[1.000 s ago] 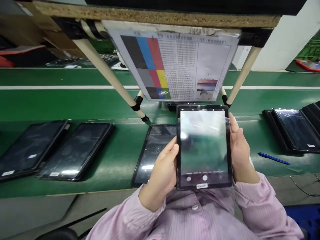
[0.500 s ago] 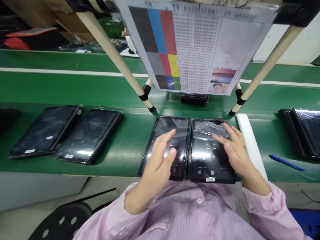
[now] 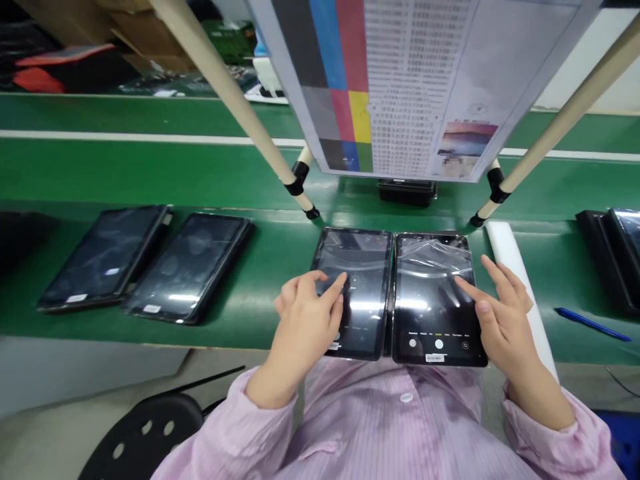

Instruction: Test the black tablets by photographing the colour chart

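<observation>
Two tablets lie side by side at the bench's front edge, in the head view. Over the left tablet (image 3: 367,267) is my left hand (image 3: 307,313), its index finger stretched toward the screen and the other fingers partly curled; it holds nothing. My right hand (image 3: 505,317) is at the right side of the right tablet (image 3: 435,300), fingers spread, index fingertip over the screen. Whether either fingertip touches the glass, I cannot tell. The right tablet shows a row of camera modes and a white round button near its bottom, and wrinkled clear film near its top.
A printed test chart (image 3: 400,93) hangs on a pole frame (image 3: 240,113) behind the tablets. Other tablets (image 3: 193,267) lie to the left, with dark devices (image 3: 610,260) at far right. A white bar (image 3: 520,287) and a blue pen (image 3: 593,325) lie right of my right hand.
My left hand has turned and its fingers have curled more, with the index finger pointing right. My right hand has drawn back toward the tablet's right edge. The camera view has shifted slightly.
</observation>
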`<state>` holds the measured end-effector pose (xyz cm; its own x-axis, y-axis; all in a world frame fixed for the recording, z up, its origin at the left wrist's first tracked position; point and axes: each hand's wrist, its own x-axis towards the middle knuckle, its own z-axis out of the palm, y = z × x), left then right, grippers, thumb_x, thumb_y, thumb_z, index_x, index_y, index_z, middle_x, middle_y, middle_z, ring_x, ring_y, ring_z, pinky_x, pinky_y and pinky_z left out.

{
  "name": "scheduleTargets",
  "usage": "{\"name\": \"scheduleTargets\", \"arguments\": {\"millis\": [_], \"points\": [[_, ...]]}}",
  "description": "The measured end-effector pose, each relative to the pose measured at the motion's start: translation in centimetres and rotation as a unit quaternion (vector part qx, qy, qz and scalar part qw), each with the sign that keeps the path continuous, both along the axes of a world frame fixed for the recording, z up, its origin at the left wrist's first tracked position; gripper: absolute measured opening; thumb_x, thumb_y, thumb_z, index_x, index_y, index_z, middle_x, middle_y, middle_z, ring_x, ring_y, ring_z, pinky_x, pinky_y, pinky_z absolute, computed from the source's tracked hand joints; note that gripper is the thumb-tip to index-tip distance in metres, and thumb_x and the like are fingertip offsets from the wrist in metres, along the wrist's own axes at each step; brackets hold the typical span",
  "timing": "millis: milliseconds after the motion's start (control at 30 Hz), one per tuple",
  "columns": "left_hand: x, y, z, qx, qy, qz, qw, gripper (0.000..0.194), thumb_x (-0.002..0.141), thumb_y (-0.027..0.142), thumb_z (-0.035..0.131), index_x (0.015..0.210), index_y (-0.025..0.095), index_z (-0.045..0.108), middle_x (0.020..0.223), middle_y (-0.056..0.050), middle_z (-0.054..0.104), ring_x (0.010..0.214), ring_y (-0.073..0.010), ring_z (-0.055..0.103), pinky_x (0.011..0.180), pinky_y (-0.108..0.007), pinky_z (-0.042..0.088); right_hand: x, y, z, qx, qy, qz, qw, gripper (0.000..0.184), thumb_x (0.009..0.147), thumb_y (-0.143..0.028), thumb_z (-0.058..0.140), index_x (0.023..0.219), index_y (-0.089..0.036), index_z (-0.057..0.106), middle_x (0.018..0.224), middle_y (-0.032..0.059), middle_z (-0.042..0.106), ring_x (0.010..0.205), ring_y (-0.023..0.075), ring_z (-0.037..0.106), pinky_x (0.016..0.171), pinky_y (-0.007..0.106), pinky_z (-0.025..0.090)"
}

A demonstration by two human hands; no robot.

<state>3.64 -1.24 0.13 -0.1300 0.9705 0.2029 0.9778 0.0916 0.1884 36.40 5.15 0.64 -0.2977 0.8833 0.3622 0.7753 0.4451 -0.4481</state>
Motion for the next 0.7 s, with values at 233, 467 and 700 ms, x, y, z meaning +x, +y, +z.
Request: {"name": "scheduleTargets", "arguments": {"millis": [233, 467, 700], "points": [[-0.3, -0.3, 0.2, 0.066, -0.035, -0.088, 0.993, 0.036, 0.104, 0.025, 0.052, 0.126, 0.025, 0.081, 0.120, -0.020, 0.058, 0.116, -0.0376, 0.053, 0.097, -0.060, 0.043, 1.1, -1.1, -1.4, -0.005, -0.054, -0.041, 0.998, 0.041, 0.110, -0.038, 0.043, 0.111, -0.039, 0.085, 0.166, -0.0022, 0.049, 0.155, 0.0403, 0.038, 0.117, 0.068, 0.030], [1.0, -0.3, 0.8, 0.069, -0.027, -0.103, 0.992, 0.036, 0.103, 0.020, 0.052, 0.122, 0.023, 0.083, 0.121, -0.020, 0.057, 0.115, -0.0372, 0.051, 0.095, -0.058, 0.044, 1.1, -1.0, -1.8, -0.002, -0.039, -0.024, 0.999, 0.041, 0.110, -0.039, 0.043, 0.117, -0.038, 0.083, 0.164, -0.0005, 0.051, 0.152, 0.0402, 0.041, 0.117, 0.067, 0.032], [1.7, 0.0, 1.0, 0.047, 0.007, -0.122, 0.991, 0.034, 0.099, 0.018, 0.056, 0.118, 0.023, 0.084, 0.124, -0.021, 0.060, 0.113, -0.0397, 0.050, 0.089, -0.056, 0.046, 1.2, 1.2, 1.4, 0.028, 0.045, -0.011, 0.999, 0.047, 0.109, -0.047, 0.039, 0.117, -0.034, 0.084, 0.161, 0.0041, 0.054, 0.145, 0.0418, 0.051, 0.118, 0.069, 0.035]]}}
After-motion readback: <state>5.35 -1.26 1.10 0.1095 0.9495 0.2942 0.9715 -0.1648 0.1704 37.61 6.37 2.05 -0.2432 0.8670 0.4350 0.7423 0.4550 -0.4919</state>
